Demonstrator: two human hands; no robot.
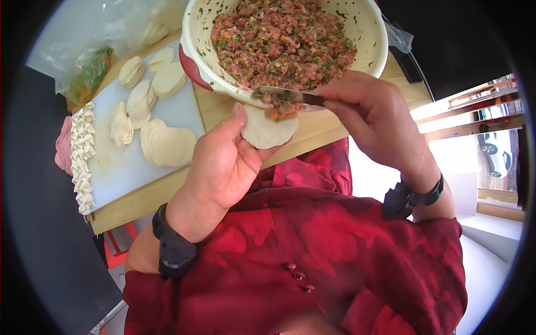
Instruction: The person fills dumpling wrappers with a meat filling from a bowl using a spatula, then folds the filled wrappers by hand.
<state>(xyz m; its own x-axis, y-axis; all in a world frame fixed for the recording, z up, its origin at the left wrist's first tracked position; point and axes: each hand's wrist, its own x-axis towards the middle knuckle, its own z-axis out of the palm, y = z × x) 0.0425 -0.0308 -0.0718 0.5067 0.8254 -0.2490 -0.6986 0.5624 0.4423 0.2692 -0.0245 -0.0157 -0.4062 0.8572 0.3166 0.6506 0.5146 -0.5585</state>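
Note:
A round white dumpling wrapper (265,131) lies across the fingers of my left hand (218,167), its thumb at the wrapper's upper left edge. My right hand (377,117) grips a narrow flat-bladed knife (304,97) with a dark handle. A lump of minced meat filling (282,109) clings to the blade and overlaps the wrapper's top edge in this view. Just beyond both hands is a large cream bowl (377,42) with a red patch on its side, holding a mass of meat filling (285,44) flecked with green and orange.
Left of the bowl, a white cutting board (120,173) carries several stacks of wrappers (167,143) and a row of pleated dumplings (84,159) along its left edge. Clear plastic bags (106,33) lie behind it. The wooden table's (318,134) near edge runs below my hands.

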